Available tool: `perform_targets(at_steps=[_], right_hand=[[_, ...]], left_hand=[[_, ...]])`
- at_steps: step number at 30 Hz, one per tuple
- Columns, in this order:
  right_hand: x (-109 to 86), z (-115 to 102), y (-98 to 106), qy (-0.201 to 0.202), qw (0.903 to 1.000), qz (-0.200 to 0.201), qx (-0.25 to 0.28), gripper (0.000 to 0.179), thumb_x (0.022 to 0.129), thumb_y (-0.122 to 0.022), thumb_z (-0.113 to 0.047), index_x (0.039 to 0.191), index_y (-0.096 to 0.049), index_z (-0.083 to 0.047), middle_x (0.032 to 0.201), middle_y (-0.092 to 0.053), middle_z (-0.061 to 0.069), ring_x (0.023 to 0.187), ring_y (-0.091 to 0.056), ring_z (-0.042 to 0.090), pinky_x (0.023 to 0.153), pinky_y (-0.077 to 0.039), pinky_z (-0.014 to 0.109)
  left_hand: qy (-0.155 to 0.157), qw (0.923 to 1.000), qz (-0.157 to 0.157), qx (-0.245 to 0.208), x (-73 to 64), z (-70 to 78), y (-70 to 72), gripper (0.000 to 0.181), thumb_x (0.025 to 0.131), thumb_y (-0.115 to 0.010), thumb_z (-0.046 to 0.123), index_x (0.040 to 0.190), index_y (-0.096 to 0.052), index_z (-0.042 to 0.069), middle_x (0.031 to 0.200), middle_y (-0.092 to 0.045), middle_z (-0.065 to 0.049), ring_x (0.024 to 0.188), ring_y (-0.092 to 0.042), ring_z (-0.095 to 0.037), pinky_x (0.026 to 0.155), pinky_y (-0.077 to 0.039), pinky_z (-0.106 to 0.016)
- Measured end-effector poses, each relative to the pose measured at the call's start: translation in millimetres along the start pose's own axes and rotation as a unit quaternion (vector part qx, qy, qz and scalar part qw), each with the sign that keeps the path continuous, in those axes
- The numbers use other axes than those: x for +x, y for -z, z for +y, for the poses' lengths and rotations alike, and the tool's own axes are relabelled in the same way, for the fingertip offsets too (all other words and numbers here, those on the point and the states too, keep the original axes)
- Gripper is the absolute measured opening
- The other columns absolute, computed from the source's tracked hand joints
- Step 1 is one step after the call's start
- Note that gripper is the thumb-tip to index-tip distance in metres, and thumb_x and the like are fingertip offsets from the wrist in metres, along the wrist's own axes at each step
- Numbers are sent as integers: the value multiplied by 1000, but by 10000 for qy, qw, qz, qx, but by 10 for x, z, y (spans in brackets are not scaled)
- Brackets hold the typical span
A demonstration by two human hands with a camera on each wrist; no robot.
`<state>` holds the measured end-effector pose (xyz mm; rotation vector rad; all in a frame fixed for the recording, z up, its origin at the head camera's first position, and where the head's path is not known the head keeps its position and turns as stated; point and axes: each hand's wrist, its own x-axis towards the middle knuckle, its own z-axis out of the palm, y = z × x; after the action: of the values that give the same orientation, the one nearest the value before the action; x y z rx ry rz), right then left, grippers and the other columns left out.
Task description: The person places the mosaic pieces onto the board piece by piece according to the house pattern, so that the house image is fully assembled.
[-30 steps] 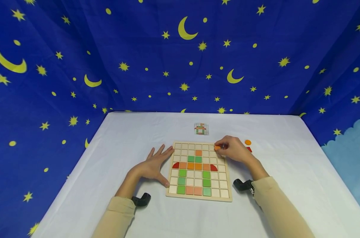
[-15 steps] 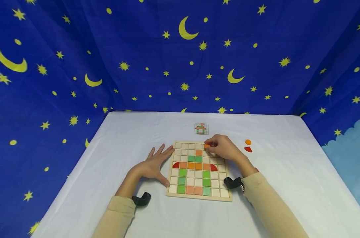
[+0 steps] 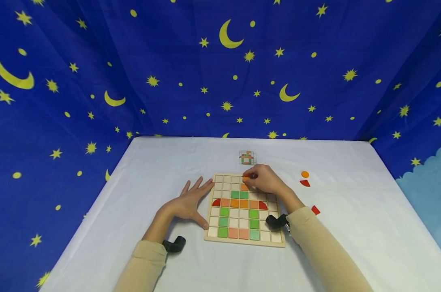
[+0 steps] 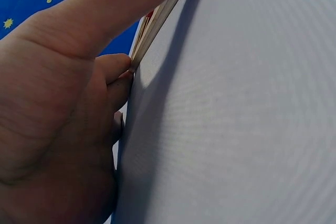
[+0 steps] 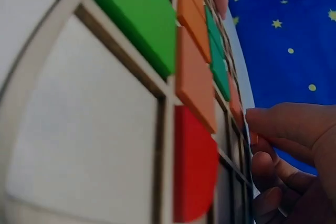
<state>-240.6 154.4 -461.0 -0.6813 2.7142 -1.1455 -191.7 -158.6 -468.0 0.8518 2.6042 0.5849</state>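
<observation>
A wooden grid board [image 3: 244, 243] lies on the white cloth, with green, orange, pink and red tiles set in several of its squares. Between the thumb and fingertips of my right hand [image 3: 267, 179] is a small orange tile [image 3: 245, 179], pinched over the top row, just above a light orange tile [image 3: 244, 187]. In the right wrist view its edge [image 5: 254, 138] shows only partly; the fingers cover the rest. My left hand [image 3: 189, 205] is spread at the board's left edge, thumb and fingertips touching the frame. The left wrist view shows the left thumb [image 4: 100, 14] against that edge.
Behind the board lies a small pattern card [image 3: 247, 157]. To the right are an orange disc [image 3: 305, 174], a red quarter-round piece [image 3: 305, 183] and another red piece [image 3: 315, 210] beside my right sleeve. A blue star-printed curtain [image 3: 191, 61] surrounds the table.
My right hand has moved left along the board's top row, carrying the orange tile from the right corner toward the middle. The red pieces at right have come into view. My left hand stays put.
</observation>
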Motion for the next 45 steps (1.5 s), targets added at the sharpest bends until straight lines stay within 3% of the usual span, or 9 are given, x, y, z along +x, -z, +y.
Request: perform_targets(at_steps=[8, 25, 35, 41, 45], right_hand=[[12, 3, -57, -22, 9999, 116, -36, 24, 88, -70, -18, 110, -73, -9, 104, -66, 2, 88, -61, 16, 75, -54, 34], [-3, -19, -58, 50, 9997, 159, -162, 22, 89, -69, -18, 109, -74, -9, 98, -66, 1, 85, -60, 14, 73, -53, 33], [-140, 54, 181, -168, 9990, 370, -158, 26, 89, -68, -16, 113, -71, -5, 96, -65, 3, 81, -60, 17, 68, -52, 34], [-299, 146, 362, -359, 9982, 458, -168, 26, 90, -67, -15, 114, -70, -5, 92, -64, 3, 73, -58, 18, 56, -50, 33], [-409, 216, 494, -428, 9966, 633, -321, 26, 89, -67, -13, 113, -71, -4, 92, -65, 4, 73, -57, 18, 57, -48, 32]], left_hand=[[7, 10000, -2, 24, 5, -21, -13, 143, 42, -79, 75, 156, -10, 22, 160, -2, 9, 144, 11, -21, 112, 14, -46], [-67, 10000, 27, 22, 3, -22, -10, 143, 43, -80, 75, 156, -11, 20, 160, -3, 7, 144, 10, -23, 112, 13, -48], [-33, 10000, 18, 13, -11, -47, -4, 143, 43, -78, 76, 156, -10, 21, 160, -1, 10, 144, 11, -22, 112, 14, -47], [-143, 9999, 8, 15, -17, -37, 7, 141, 46, -79, 75, 156, -11, 20, 160, -2, 7, 145, 10, -23, 112, 12, -50], [-157, 9999, 18, -33, -11, -36, 3, 141, 46, -80, 74, 156, -11, 20, 160, -2, 7, 144, 10, -23, 112, 12, -50]])
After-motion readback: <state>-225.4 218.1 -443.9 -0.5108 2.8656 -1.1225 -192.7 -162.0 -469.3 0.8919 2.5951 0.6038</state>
